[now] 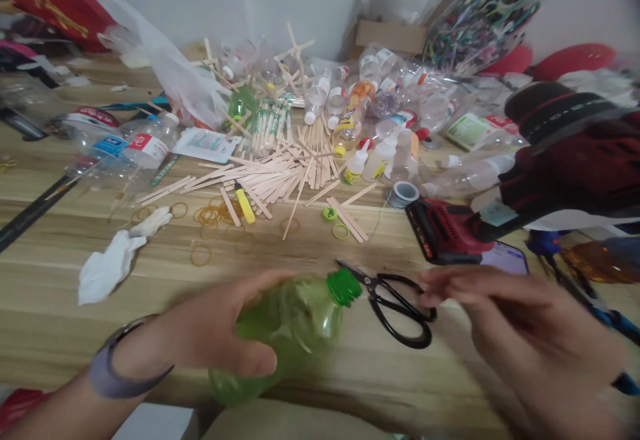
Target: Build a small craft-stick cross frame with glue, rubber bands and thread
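My left hand (225,327) is wrapped round the body of a clear green plastic bottle (300,320), which lies tilted with its green neck to the right. Above the table at the right is my right hand (520,327), slightly blurred, with thumb and fingers pinched together. Its fingertips overlap the handle loops of black scissors (400,307); whether they touch them, or hold something small, I cannot make out. The scissors' blades point left, behind the bottle neck. A small green cap (329,213) and a green ring (341,231) lie beyond the scissors.
Wooden craft sticks (280,173) are heaped mid-table near rubber bands (217,213) and a yellow-handled tool (245,203). Plastic bottles (395,100) crowd the back. A red and black power drill (500,200) stands right, beside a wire spool (404,193). Crumpled tissue (110,267) lies left.
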A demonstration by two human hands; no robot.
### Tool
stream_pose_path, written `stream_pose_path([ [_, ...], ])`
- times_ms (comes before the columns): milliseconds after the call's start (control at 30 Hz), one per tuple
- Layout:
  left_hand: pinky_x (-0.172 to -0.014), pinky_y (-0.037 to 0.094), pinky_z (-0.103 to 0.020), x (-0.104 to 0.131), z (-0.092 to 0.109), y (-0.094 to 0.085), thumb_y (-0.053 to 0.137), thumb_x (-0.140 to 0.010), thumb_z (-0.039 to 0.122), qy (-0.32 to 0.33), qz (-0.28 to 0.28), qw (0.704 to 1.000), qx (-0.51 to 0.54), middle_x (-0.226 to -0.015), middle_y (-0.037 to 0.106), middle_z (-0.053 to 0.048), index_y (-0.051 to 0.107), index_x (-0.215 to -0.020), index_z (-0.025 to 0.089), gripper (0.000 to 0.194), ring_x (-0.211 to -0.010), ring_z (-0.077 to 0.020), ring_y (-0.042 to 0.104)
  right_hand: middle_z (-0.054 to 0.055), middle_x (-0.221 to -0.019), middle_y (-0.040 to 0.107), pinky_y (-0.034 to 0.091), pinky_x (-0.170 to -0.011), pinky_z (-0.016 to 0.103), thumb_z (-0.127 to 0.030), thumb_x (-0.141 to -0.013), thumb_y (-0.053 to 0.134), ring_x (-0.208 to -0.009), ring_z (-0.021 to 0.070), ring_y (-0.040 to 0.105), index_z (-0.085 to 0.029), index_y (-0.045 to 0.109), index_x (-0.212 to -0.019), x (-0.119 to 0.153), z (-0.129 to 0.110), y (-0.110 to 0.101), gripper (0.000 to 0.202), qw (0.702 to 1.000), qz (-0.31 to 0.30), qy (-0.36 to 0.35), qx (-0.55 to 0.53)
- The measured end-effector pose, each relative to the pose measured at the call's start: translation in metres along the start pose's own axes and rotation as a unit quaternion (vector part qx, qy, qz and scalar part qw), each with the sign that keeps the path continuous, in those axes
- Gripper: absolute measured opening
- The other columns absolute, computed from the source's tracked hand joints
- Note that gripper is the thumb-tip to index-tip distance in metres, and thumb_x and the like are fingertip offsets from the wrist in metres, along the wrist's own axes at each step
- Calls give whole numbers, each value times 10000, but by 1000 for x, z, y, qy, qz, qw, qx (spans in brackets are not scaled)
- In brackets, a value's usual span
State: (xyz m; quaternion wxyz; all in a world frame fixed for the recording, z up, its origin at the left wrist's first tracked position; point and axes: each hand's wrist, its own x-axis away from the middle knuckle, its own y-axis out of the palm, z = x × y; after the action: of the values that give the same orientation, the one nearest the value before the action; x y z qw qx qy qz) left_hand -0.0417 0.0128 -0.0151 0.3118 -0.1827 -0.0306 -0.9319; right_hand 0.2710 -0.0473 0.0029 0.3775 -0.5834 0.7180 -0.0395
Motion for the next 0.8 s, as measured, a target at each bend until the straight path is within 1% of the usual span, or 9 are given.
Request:
stream_pose_path([
  [67, -1076, 369, -368, 9, -1, -2, 792, -708, 335, 13, 95, 991, -95, -1407, 526, -24, 382, -1421, 331, 823, -1285, -306, 475, -7, -715, 690, 560, -641, 332, -205, -899, 625, -629, 172, 666, -276, 635, -842, -7, -2, 2, 92, 986, 111, 72, -104],
  [100, -1071, 377, -360, 12, -1, -2, 779, -718, 300, 20, 145, 980, -133, -1411, 510, -23, 366, -1412, 343, 809, -1300, -302, 460, -6, -710, 679, 543, -584, 328, -202, -887, 640, -560, 159, 628, -270, 635, -820, -11, -3, 2, 96, 973, 142, 100, -154],
  [200, -1020, 438, -365, 16, -2, -3, 708, -758, 253, 43, 293, 932, -210, -1358, 515, -55, 362, -1345, 318, 684, -1269, -296, 498, -6, -733, 667, 447, -439, 312, -221, -841, 689, -426, 116, 506, -254, 647, -772, -21, -3, 2, 88, 940, 169, 142, -261],
  [300, -926, 512, -376, 16, -9, -1, 666, -772, 239, 78, 383, 889, -239, -1256, 562, -93, 327, -1277, 265, 608, -1153, -284, 599, -16, -718, 646, 374, -406, 302, -251, -781, 745, -384, 89, 428, -243, 656, -754, -24, -3, 2, 93, 921, 173, 159, -310],
  [367, -901, 530, -377, 14, -17, 0, 672, -785, 256, 99, 408, 877, -233, -1254, 558, -109, 277, -1278, 260, 632, -1125, -276, 625, -20, -718, 632, 359, -416, 295, -269, -755, 770, -382, 75, 406, -238, 658, -748, -24, -6, 4, 117, 914, 175, 177, -321],
  [467, -978, 498, -391, 10, -26, 0, 671, -806, 253, 122, 426, 870, -215, -1350, 498, -134, 207, -1326, 272, 696, -1207, -268, 587, -24, -733, 628, 362, -427, 282, -315, -740, 788, -398, 70, 420, -251, 657, -747, -25, -10, 8, 146, 907, 166, 204, -328],
  [533, -1026, 469, -403, 8, -25, -1, 671, -804, 256, 133, 432, 865, -217, -1391, 468, -149, 191, -1344, 265, 723, -1274, -275, 536, -29, -734, 635, 374, -425, 267, -342, -742, 788, -394, 65, 430, -259, 651, -744, -24, -11, 13, 161, 908, 145, 216, -329],
  [667, -1030, 467, -449, 8, -18, -5, 658, -800, 306, 102, 442, 865, -212, -1380, 481, -170, 205, -1345, 227, 712, -1272, -305, 535, -18, -702, 667, 380, -420, 231, -380, -764, 770, -381, 61, 466, -236, 640, -760, -16, -5, 27, 194, 910, 46, 243, -333],
  [800, -1025, 462, -500, 9, -25, -5, 696, -765, 398, 61, 451, 868, -198, -1382, 477, -185, 217, -1362, 213, 788, -1261, -347, 533, 4, -691, 679, 372, -456, 212, -409, -786, 754, -430, 67, 510, -194, 637, -761, -6, -4, 45, 246, 891, -65, 310, -326],
])
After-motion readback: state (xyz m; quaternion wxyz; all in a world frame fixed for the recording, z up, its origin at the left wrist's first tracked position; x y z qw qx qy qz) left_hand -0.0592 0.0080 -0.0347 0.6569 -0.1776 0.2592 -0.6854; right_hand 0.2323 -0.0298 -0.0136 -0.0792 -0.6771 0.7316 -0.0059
